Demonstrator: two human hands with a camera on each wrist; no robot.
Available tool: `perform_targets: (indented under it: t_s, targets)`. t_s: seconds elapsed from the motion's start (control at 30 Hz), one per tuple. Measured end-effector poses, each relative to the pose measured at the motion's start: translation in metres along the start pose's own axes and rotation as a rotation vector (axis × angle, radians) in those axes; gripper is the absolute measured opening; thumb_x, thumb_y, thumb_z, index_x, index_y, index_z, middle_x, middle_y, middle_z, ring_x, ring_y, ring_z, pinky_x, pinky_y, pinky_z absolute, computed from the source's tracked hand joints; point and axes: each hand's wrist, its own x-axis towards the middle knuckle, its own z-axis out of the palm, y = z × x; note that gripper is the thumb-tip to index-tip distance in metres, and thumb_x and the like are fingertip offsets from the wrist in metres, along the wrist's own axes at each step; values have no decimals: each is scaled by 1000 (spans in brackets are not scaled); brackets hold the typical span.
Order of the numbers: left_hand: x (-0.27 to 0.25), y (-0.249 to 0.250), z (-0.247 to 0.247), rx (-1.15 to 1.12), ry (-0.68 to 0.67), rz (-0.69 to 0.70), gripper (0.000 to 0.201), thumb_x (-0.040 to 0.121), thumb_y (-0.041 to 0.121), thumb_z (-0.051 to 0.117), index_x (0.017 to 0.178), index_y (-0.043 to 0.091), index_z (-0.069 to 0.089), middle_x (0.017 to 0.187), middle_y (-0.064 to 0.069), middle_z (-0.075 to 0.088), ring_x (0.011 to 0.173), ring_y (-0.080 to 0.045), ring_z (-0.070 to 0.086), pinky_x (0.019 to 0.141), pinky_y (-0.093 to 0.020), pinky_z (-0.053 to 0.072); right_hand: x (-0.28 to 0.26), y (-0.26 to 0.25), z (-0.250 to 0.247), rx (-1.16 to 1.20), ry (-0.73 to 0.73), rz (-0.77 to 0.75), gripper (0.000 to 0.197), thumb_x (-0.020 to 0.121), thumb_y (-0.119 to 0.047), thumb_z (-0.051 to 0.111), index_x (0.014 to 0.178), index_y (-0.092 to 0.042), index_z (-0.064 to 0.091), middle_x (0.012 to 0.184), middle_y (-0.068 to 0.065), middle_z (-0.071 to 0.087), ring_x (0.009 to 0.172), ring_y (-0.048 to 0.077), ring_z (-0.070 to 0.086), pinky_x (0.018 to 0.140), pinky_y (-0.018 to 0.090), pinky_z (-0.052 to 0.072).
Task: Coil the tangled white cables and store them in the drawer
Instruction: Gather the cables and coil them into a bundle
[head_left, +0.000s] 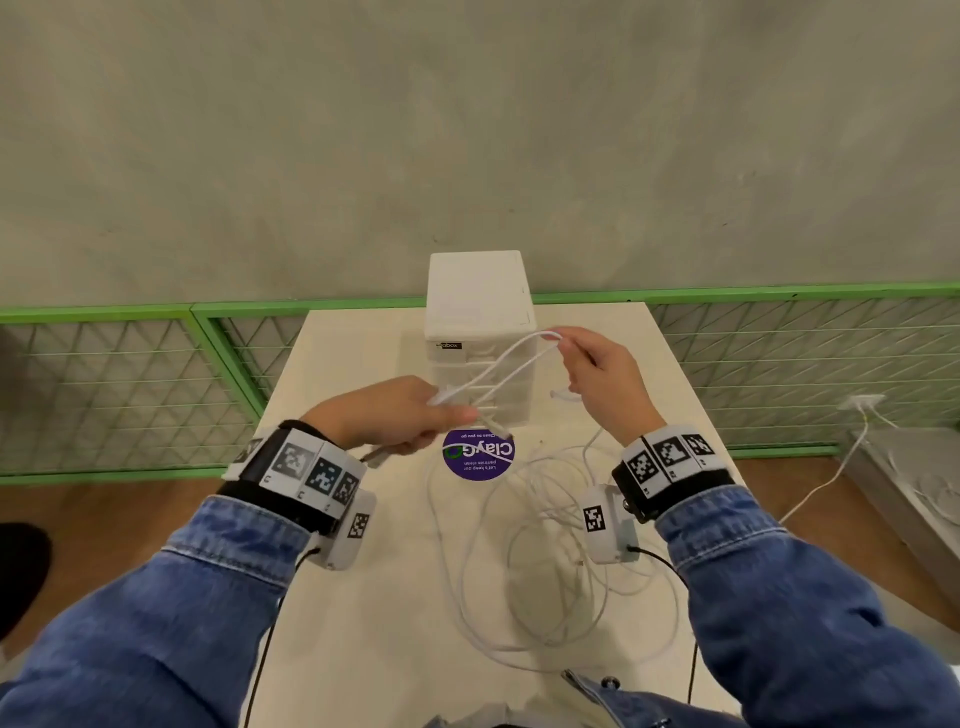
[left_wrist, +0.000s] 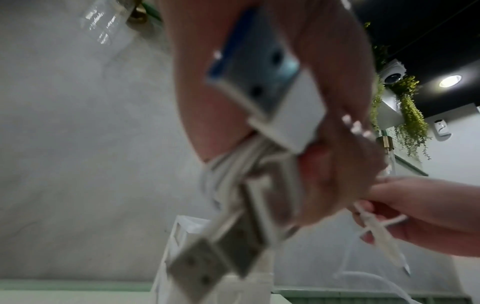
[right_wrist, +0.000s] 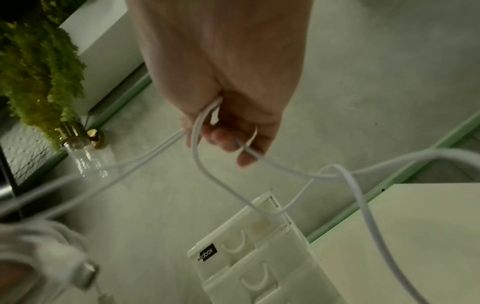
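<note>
My left hand (head_left: 415, 415) grips a bundle of white cable ends with USB plugs (left_wrist: 233, 236) above the table. From it, white cable strands (head_left: 498, 369) stretch up to my right hand (head_left: 582, 364), which pinches them in front of the white drawer unit (head_left: 478, 312). In the right wrist view the cables (right_wrist: 197, 144) loop through my curled fingers (right_wrist: 228, 139), above the drawer unit (right_wrist: 249, 257), whose drawers look closed. A loose tangle of white cables (head_left: 545, 561) lies on the table (head_left: 353, 597) below both hands.
A purple round sticker (head_left: 478, 457) sits on the table in front of the drawer unit. Green mesh railing (head_left: 130, 384) runs behind the table. At right, another white cable (head_left: 831, 483) runs to a wall socket (head_left: 865, 401) by a grey ledge.
</note>
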Motion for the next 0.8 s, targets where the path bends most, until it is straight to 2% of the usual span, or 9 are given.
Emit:
perform_targets:
  t_s: [0.07, 0.13, 0.2, 0.27, 0.33, 0.5, 0.6, 0.63, 0.8]
  targets:
    - [-3, 4, 7, -214, -127, 98, 50, 85, 51, 55, 54, 18, 34, 43, 2, 30, 38, -14, 24, 41, -20, 25, 6, -3, 3, -30, 76, -29, 21, 94, -19, 50, 106, -22, 68, 75, -27, 61, 66, -10, 53, 69, 14, 43]
    - [-6, 12, 9, -461, -168, 219, 50, 89, 46, 53, 53, 18, 32, 40, 5, 26, 34, -10, 19, 37, -17, 21, 9, -1, 7, -115, 62, -63, 19, 93, -22, 52, 104, -21, 69, 88, -13, 66, 71, -6, 55, 69, 9, 42]
    - [-6, 23, 7, -689, -167, 325, 45, 89, 39, 48, 52, 17, 35, 37, 8, 27, 29, -6, 20, 34, -14, 20, 6, 5, 16, -234, -49, -84, 20, 93, -25, 52, 103, -21, 68, 79, -6, 66, 62, 5, 53, 60, 17, 42]
    - [-5, 31, 2, -869, -143, 386, 40, 86, 36, 48, 51, 19, 41, 35, 10, 28, 26, -4, 21, 32, -13, 19, -2, 8, 28, -240, -163, -67, 22, 95, -23, 48, 105, -20, 67, 65, -11, 59, 52, 9, 46, 53, 22, 38]
    - [0, 36, 0, -973, -86, 426, 39, 88, 33, 44, 51, 20, 43, 34, 11, 29, 25, -3, 22, 32, -16, 15, -11, 9, 42, -210, -239, -60, 24, 98, -25, 42, 109, -22, 63, 57, -11, 50, 51, 15, 46, 53, 28, 41]
    - [7, 39, -9, -1286, 137, 466, 40, 99, 33, 35, 62, 19, 40, 31, 7, 28, 25, -3, 24, 35, -19, 20, -35, 26, 72, -287, -521, 8, 36, 97, -13, 35, 129, -25, 43, 72, -3, 58, 70, 15, 55, 73, 29, 46]
    - [11, 37, -15, -1446, 329, 406, 40, 98, 42, 36, 68, 17, 44, 34, 7, 28, 29, -4, 25, 39, -18, 22, -49, 30, 78, -287, -612, 96, 35, 97, -13, 32, 128, -23, 43, 72, -3, 56, 66, 2, 51, 63, 6, 37]
    - [12, 35, -15, -1483, 385, 394, 40, 97, 45, 37, 70, 17, 47, 36, 7, 28, 31, -5, 25, 40, -18, 23, -52, 28, 78, -294, -613, 103, 34, 97, -14, 34, 128, -22, 43, 71, -5, 54, 64, 0, 49, 60, 5, 37]
    - [26, 26, -11, -1568, 608, 357, 37, 96, 44, 40, 89, 11, 56, 47, 9, 37, 41, -6, 37, 50, -17, 35, -59, 7, 80, -447, -764, -76, 34, 96, -28, 44, 129, -21, 45, 86, -2, 58, 61, 4, 45, 64, 25, 36]
